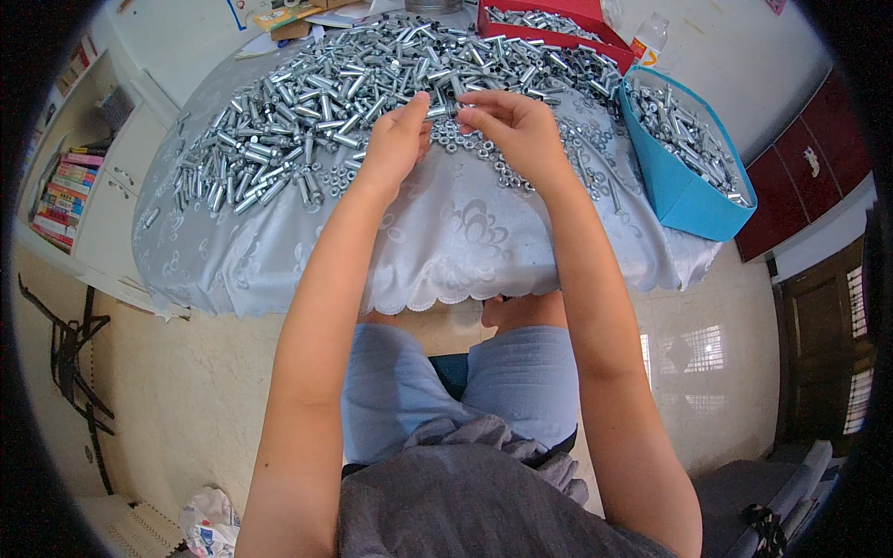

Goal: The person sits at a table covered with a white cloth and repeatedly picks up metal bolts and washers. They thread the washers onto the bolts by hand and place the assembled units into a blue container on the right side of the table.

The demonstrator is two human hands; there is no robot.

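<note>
My left hand (396,147) is closed above the near edge of a heap of silvery metal expansion bolts (279,139), thumb up and fingers curled. A short bolt (437,112) appears to stick out of its fingers toward the right, though the heap behind makes its outline hard to pick out. Facing it, my right hand (517,132) has its thumb and forefinger bent together near that bolt's end; whatever sits between the fingertips is too small to name. Loose hex nuts (470,145) lie on the cloth under and between both hands.
A pale patterned tablecloth (437,242) covers the round table. At the right stands a blue bin (693,191) filled with bolts. Behind the heap are a red box (558,39) with more metal parts and a clear bottle (649,39). A bookshelf (70,195) is at the left.
</note>
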